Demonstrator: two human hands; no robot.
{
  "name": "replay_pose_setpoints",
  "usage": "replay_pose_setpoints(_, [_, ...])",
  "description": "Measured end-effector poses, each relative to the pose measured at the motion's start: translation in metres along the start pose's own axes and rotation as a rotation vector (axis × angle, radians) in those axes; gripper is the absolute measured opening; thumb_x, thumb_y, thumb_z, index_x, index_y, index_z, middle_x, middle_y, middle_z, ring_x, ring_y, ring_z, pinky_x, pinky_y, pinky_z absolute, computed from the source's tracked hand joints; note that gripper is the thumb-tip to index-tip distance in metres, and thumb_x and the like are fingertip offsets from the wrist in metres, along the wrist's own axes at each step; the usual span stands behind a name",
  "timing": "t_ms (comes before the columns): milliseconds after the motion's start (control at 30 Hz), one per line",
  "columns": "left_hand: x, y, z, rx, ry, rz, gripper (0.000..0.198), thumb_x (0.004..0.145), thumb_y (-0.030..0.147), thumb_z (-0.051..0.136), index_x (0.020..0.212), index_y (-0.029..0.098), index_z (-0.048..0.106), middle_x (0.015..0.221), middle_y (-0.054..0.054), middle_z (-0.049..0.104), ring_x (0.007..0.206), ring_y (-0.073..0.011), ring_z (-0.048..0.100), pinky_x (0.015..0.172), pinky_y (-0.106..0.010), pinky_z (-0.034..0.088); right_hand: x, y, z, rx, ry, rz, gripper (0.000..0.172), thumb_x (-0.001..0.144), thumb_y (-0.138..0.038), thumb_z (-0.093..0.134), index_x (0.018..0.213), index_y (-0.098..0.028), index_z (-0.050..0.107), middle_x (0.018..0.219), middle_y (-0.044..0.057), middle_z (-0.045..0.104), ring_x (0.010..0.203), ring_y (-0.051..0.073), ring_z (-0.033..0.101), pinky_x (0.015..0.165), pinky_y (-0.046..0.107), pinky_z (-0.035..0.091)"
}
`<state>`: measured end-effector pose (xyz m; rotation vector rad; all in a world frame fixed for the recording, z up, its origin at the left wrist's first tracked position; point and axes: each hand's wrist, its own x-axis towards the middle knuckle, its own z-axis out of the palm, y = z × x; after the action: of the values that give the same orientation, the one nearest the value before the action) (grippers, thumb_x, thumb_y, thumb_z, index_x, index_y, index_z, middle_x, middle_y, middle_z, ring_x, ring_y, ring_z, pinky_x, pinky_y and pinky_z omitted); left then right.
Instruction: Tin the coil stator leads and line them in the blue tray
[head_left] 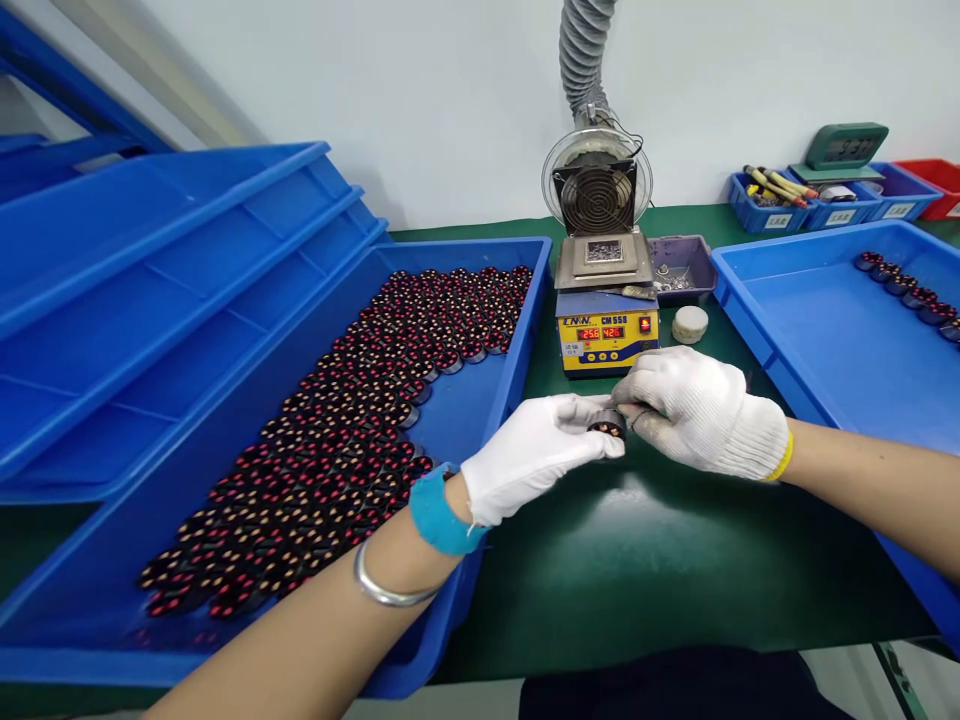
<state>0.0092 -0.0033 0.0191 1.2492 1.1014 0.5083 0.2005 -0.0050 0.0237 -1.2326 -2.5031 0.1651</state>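
Observation:
My left hand [544, 450], in a white glove with a teal band at the wrist, pinches a small round black part [609, 425] with a grey side and copper-coloured spots on its face. Over the green table, the part is tilted so that this face points towards me. My right hand [694, 410], in a white knitted glove with a yellow hem, is closed at the part's right edge. Its fingertips meet there around something small and dark that I cannot make out. Just behind both hands stands a yellow-and-blue heated unit [609, 345] with red digits and a metal top.
Many similar parts, with red or copper-coloured spots, fill much of the left blue tray [480, 420]. Stacked blue trays [187, 260] lean over its far left. Several parts line the right blue tray [825, 320]. A fan [598, 200] with a hose and a round white pad [689, 324] are behind.

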Motion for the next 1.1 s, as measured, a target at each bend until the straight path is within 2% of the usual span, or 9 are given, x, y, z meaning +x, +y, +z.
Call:
replay_pose_setpoints(133, [-0.0022, -0.0008, 0.0021, -0.082, -0.034, -0.072, 0.03, 0.073, 0.024, 0.075, 0.084, 0.017, 0.048, 0.074, 0.0, 0.064, 0.076, -0.0182, 0.069, 0.064, -0.03, 0.058, -0.0001, -0.0004, 0.0009, -0.029, -0.025, -0.019, 0.019, 0.082, -0.025, 0.055, 0.093, -0.017, 0.069, 0.086, 0.006, 0.066, 0.082, 0.021, 0.061, 0.075, 0.033, 0.044])
replay_pose_setpoints(233, [-0.0006, -0.0031, 0.0021, -0.212, -0.055, -0.011, 0.031, 0.076, 0.03, 0.073, 0.079, 0.016, 0.046, 0.089, -0.004, 0.064, 0.088, -0.0204, 0.068, 0.07, -0.036, 0.061, -0.0004, -0.0009, -0.0007, -0.013, -0.007, 0.003, 0.018, 0.083, -0.024, 0.055, 0.092, -0.017, 0.069, 0.085, 0.005, 0.066, 0.079, 0.02, 0.061, 0.074, 0.032, 0.044])
replay_pose_setpoints(400, [0.0039, -0.0052, 0.0015, -0.254, 0.112, 0.068, 0.032, 0.075, 0.022, 0.075, 0.098, 0.016, 0.053, 0.117, -0.009, 0.06, 0.095, -0.0173, 0.066, 0.083, -0.037, 0.059, -0.0014, 0.0001, 0.0005, -0.052, 0.033, -0.015, 0.02, 0.084, -0.026, 0.054, 0.093, -0.018, 0.068, 0.084, 0.006, 0.066, 0.076, 0.021, 0.06, 0.069, 0.033, 0.044])
replay_pose_setpoints(500, [0.0034, -0.0038, 0.0015, -0.186, 0.014, -0.029, 0.034, 0.075, 0.021, 0.075, 0.101, 0.013, 0.055, 0.099, -0.007, 0.067, 0.087, -0.0146, 0.068, 0.087, -0.032, 0.057, -0.0025, 0.0003, 0.0031, -0.064, 0.033, -0.02, 0.018, 0.083, -0.025, 0.054, 0.091, -0.018, 0.068, 0.084, 0.006, 0.066, 0.078, 0.022, 0.061, 0.07, 0.033, 0.044])
replay_pose_setpoints(633, [-0.0003, -0.0017, 0.0022, -0.176, -0.024, -0.062, 0.034, 0.075, 0.029, 0.075, 0.091, 0.016, 0.048, 0.078, -0.002, 0.065, 0.079, -0.0189, 0.07, 0.069, -0.032, 0.06, -0.0042, 0.0004, 0.003, -0.051, 0.034, -0.051, 0.018, 0.084, -0.024, 0.054, 0.092, -0.018, 0.069, 0.086, 0.006, 0.067, 0.08, 0.022, 0.062, 0.072, 0.033, 0.045])
replay_pose_setpoints(733, [-0.0003, -0.0028, 0.0029, -0.256, -0.042, 0.036, 0.033, 0.077, 0.032, 0.073, 0.084, 0.017, 0.045, 0.092, -0.006, 0.065, 0.085, -0.0212, 0.07, 0.064, -0.031, 0.059, -0.0052, 0.0016, 0.0013, -0.033, 0.047, -0.047, 0.02, 0.086, -0.025, 0.052, 0.094, -0.017, 0.068, 0.086, 0.006, 0.067, 0.08, 0.02, 0.062, 0.073, 0.032, 0.045])
replay_pose_setpoints(867, [0.004, -0.0061, 0.002, -0.294, 0.052, 0.147, 0.032, 0.072, 0.024, 0.076, 0.086, 0.016, 0.048, 0.114, -0.007, 0.062, 0.099, -0.0197, 0.066, 0.077, -0.033, 0.058, -0.0052, 0.0029, 0.0019, -0.064, 0.054, -0.045, 0.024, 0.088, -0.028, 0.049, 0.095, -0.016, 0.069, 0.087, 0.008, 0.067, 0.08, 0.021, 0.062, 0.073, 0.033, 0.045])
replay_pose_setpoints(967, [0.0036, -0.0046, 0.0019, -0.17, 0.076, 0.126, 0.041, 0.064, 0.015, 0.08, 0.097, 0.017, 0.055, 0.104, -0.004, 0.066, 0.099, -0.0169, 0.064, 0.085, -0.029, 0.054, -0.0039, 0.0021, 0.0034, -0.076, 0.037, -0.043, 0.022, 0.087, -0.027, 0.05, 0.091, -0.017, 0.069, 0.086, 0.007, 0.067, 0.08, 0.021, 0.062, 0.073, 0.033, 0.045])
replay_pose_setpoints(1100, [-0.0033, -0.0007, 0.0071, 0.033, 0.035, 0.016, 0.022, 0.072, 0.019, 0.072, 0.083, 0.018, 0.053, 0.075, 0.001, 0.065, 0.072, -0.0151, 0.065, 0.066, -0.028, 0.054, -0.0022, -0.0002, 0.0024, -0.039, 0.009, -0.008, 0.019, 0.085, -0.025, 0.052, 0.089, -0.017, 0.069, 0.085, 0.006, 0.067, 0.078, 0.02, 0.062, 0.072, 0.032, 0.044])
